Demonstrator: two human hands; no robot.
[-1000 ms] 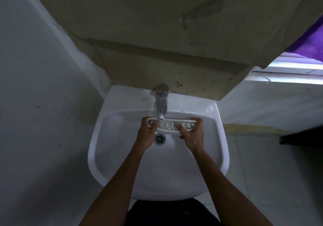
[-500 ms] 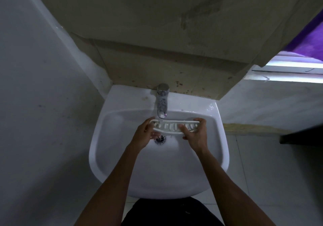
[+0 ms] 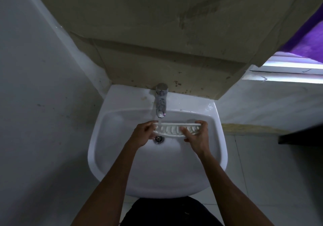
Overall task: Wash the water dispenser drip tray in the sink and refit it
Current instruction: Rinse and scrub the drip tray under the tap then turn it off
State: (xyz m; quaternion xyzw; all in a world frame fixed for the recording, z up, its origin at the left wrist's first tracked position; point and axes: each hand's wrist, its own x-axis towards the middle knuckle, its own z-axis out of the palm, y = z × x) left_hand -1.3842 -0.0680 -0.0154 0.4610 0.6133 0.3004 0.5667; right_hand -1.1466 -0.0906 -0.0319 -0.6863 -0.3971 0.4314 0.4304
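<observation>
A white slotted drip tray [image 3: 172,129] is held level over the white sink [image 3: 111,164], just below the chrome tap [image 3: 161,101]. A thin stream of water falls from the spout onto the tray's left end. My left hand [image 3: 142,135] grips the tray's left end. My right hand [image 3: 197,135] grips its right end, fingers round the far edge and thumb lying across the slots. The chrome drain [image 3: 158,139] shows just under the tray's front edge.
A stained beige wall panel [image 3: 166,65] rises behind the sink. A grey wall [image 3: 35,103] stands close on the left. To the right are a tiled floor [image 3: 262,173], a dark ledge [image 3: 300,136] and a bright window with purple cloth [image 3: 307,44].
The tray has shifted a little to the right and tipped flatter under the tap, so its slotted top now faces up. My left hand has moved further onto the tray's left end.
</observation>
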